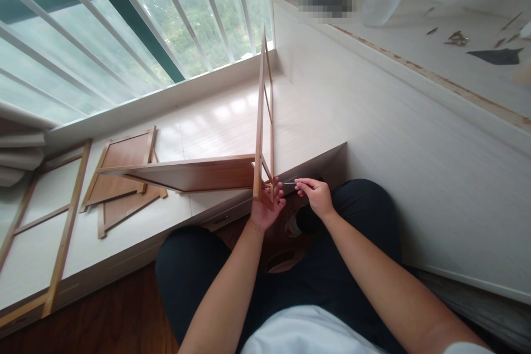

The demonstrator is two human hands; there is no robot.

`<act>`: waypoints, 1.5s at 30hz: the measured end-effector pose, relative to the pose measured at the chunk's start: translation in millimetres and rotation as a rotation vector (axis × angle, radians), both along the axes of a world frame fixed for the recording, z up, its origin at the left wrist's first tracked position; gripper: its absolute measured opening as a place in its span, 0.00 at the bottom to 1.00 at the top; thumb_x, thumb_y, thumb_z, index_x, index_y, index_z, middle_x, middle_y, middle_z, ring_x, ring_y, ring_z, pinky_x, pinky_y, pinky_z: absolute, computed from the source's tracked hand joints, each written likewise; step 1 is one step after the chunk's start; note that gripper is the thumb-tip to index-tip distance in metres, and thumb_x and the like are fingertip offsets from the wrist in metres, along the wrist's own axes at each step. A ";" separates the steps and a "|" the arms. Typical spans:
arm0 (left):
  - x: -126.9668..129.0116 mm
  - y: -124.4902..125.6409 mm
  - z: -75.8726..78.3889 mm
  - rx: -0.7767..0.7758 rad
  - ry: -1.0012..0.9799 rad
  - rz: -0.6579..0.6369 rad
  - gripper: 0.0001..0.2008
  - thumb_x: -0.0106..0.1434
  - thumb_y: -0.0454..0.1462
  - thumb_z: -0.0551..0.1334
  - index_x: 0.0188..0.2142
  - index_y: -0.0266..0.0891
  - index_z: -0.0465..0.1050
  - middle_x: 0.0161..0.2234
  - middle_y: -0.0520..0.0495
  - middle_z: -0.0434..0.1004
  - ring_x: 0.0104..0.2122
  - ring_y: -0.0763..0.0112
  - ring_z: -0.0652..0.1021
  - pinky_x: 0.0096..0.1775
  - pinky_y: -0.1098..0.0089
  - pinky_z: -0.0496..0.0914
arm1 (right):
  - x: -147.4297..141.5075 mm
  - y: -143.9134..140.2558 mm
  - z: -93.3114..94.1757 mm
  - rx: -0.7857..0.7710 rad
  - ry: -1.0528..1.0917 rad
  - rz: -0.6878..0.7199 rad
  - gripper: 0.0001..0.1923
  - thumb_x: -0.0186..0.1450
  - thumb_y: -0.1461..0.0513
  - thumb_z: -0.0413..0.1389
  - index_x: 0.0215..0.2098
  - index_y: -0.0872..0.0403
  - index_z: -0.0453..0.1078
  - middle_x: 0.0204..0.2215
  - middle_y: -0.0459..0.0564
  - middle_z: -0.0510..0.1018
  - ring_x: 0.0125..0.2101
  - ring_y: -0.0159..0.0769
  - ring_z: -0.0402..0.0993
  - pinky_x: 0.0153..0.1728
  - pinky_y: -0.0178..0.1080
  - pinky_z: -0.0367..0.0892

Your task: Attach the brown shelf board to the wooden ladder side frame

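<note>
- The left hand point(267, 206) is gripping the lower corner of the upright wooden frame point(263, 121), fingers wrapped around its bottom rail, and is steadying it on edge at the lip of the white platform point(215, 121).
- The right hand point(315, 194) is pinching a thin metal tool point(289, 183), probably a hex key or slim driver, between thumb and fingertips; the tip is pointing at the frame's lower corner, just beside the left hand's fingers.
- The horizontal wooden panel point(194, 172) is meeting the upright frame at a right angle at that corner, so the joint is judged to be in the fastening stage; whether the fastener is fully seated cannot be told.
- The assembly is judged to be at an early stage: only these two parts are standing joined.
- Several parts are lying flat and unassembled on the platform: two brown panels point(124, 177) stacked together, and a long open frame point(45, 215) further left.
- Small loose pieces of hardware point(456, 38) are lying on the raised ledge point(415, 61) at upper right, well apart from the hands.
</note>
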State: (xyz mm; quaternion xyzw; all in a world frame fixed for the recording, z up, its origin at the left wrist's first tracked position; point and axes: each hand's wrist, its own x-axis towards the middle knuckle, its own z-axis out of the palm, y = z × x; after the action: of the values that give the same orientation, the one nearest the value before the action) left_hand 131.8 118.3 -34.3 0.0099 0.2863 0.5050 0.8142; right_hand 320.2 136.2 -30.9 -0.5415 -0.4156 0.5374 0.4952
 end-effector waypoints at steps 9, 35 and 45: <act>-3.0 3.3 5.2 -0.025 -0.057 0.013 0.18 0.64 0.34 0.59 0.53 0.35 0.77 0.42 0.43 0.83 0.36 0.72 0.79 0.35 0.72 0.72 | -0.2 0.8 0.2 0.006 -0.015 -0.001 0.21 0.58 0.51 0.66 0.42 0.58 0.83 0.28 0.54 0.84 0.24 0.32 0.76 0.29 0.36 0.74; 0.7 -2.1 7.4 -0.025 0.141 0.064 0.16 0.65 0.32 0.61 0.52 0.39 0.77 0.46 0.46 0.84 0.32 0.75 0.80 0.31 0.74 0.72 | -17.8 -4.3 -2.8 0.089 -0.042 0.044 0.16 0.63 0.53 0.62 0.40 0.56 0.83 0.30 0.52 0.83 0.26 0.32 0.75 0.30 0.35 0.72; 0.0 -2.7 4.8 -0.009 0.176 0.063 0.18 0.68 0.33 0.59 0.56 0.41 0.75 0.51 0.45 0.83 0.33 0.74 0.82 0.31 0.73 0.75 | -22.2 -5.7 -4.6 0.125 -0.075 0.056 0.16 0.63 0.52 0.62 0.40 0.55 0.83 0.31 0.52 0.83 0.27 0.33 0.75 0.31 0.36 0.73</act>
State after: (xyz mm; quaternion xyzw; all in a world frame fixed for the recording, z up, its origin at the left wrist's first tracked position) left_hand 131.7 115.6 -29.5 0.0417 0.3591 0.5262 0.7697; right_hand 298.0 130.5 -35.4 -0.5173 -0.4815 0.5033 0.4972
